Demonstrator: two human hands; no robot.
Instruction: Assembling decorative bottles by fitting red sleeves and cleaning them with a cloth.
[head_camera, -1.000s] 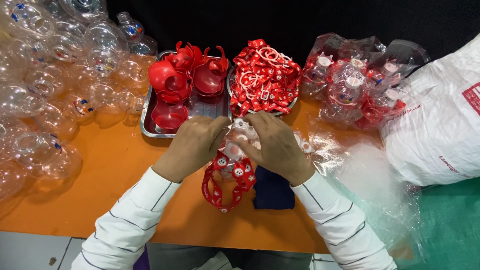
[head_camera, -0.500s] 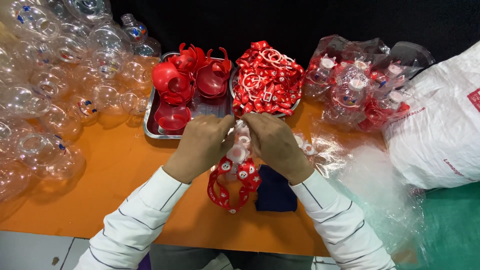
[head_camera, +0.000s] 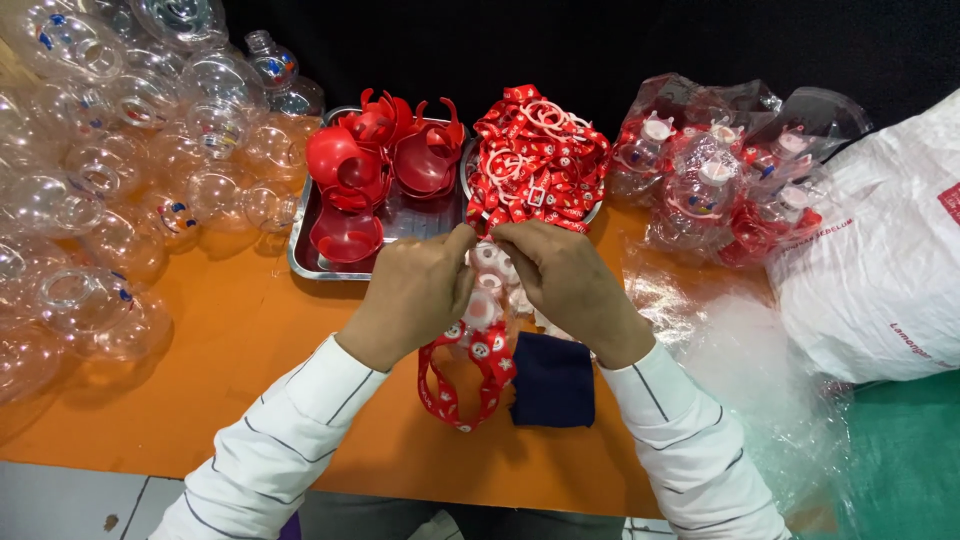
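left hand (head_camera: 415, 295): fingers curled tight, thumb and forefinger pinched on the small white fitting (head_camera: 490, 262) at the top of the red printed strap (head_camera: 465, 365).
right hand (head_camera: 560, 280): closed the same way, fingertips meeting the left ones on that white fitting.
strap: hangs in a loop below both hands, above the orange table (head_camera: 240, 340), just left of a dark blue cloth (head_camera: 553, 380).
in the way: the knuckles hide most of the fitting; i cannot tell its exact shape.
steel tray (head_camera: 300, 255): just beyond the hands, holding red plastic bowl-shaped parts (head_camera: 345, 170).
second tray: right of the first, heaped with more red straps (head_camera: 535, 160) and white rings.
left side: a big pile of clear plastic bottles (head_camera: 110, 150), spilling over the table edge.
right side: bagged finished bottles (head_camera: 710, 170), loose clear film (head_camera: 760, 390), and a large white sack (head_camera: 880, 260).
sleeves: white with thin dark stripes.
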